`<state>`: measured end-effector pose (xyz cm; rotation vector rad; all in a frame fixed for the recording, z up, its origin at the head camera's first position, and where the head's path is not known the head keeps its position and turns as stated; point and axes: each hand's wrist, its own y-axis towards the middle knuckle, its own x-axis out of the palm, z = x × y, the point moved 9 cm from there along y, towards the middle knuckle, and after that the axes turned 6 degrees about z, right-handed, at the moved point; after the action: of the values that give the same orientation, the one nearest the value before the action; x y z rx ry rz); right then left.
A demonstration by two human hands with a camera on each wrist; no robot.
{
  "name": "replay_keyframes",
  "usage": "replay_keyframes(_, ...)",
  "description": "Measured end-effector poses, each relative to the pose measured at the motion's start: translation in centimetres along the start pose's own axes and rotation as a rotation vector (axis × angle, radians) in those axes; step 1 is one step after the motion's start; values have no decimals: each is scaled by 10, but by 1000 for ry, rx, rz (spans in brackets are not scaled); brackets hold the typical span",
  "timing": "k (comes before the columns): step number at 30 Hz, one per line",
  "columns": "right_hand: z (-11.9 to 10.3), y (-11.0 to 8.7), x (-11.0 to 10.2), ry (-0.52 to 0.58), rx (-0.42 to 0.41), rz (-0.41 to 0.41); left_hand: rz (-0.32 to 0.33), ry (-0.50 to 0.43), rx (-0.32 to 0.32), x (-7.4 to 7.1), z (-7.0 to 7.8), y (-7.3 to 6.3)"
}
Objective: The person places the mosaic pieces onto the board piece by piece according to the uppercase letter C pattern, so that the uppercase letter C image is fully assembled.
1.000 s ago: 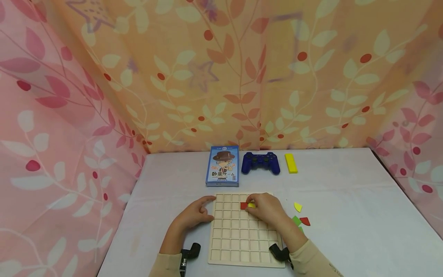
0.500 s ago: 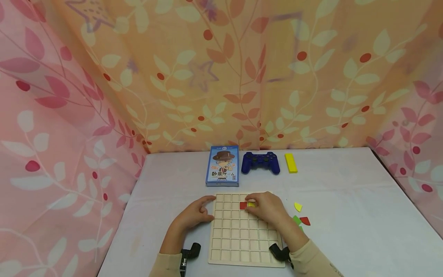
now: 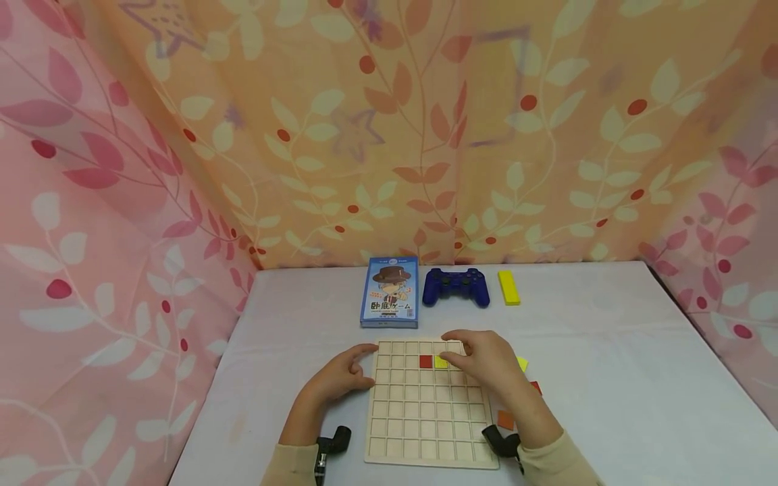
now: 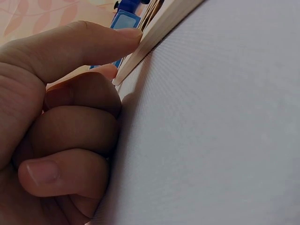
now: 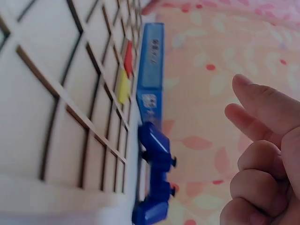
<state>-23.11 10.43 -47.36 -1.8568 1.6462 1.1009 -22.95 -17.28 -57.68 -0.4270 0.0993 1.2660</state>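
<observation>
A pale wooden grid board (image 3: 425, 418) lies on the white table. One red square tile (image 3: 425, 362) and one yellow square tile (image 3: 440, 362) sit side by side in its upper cells. My left hand (image 3: 336, 374) touches the board's left edge with thumb and forefinger, which are spread apart; its other fingers are curled under, as the left wrist view shows. Above the board's upper right hovers my right hand (image 3: 489, 361), thumb and forefinger apart. Nothing shows between them in the right wrist view, where the hand (image 5: 265, 154) is off the board.
Behind the board lie a blue game box (image 3: 390, 291), a blue game controller (image 3: 456, 288) and a yellow block (image 3: 508, 287). Right of the board are an orange piece (image 3: 506, 420), a red piece (image 3: 535, 388) and a yellow piece (image 3: 522, 364), partly hidden by the right arm.
My right hand has let go of the yellow tile and moved up and right, its fingers parting. The yellow tile stays beside the red one. My left hand has not moved.
</observation>
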Motion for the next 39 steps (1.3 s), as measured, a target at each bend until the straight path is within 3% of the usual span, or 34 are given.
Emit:
replay_keyframes(6, 1, -5, -23, 14, -33, 69, -4, 2, -1, 0, 0, 0)
replay_keyframes(12, 12, -8, -41, 4, 18, 94, -28, 14, 35, 1, 4, -1)
replay_keyframes(23, 34, -17, -74, 19, 71, 142, -21, 8, 14, 1, 2, -2)
replay_keyframes(39, 103, -25, -76, 157, 287, 2, -21, 5, 13, 1, 3, -2)
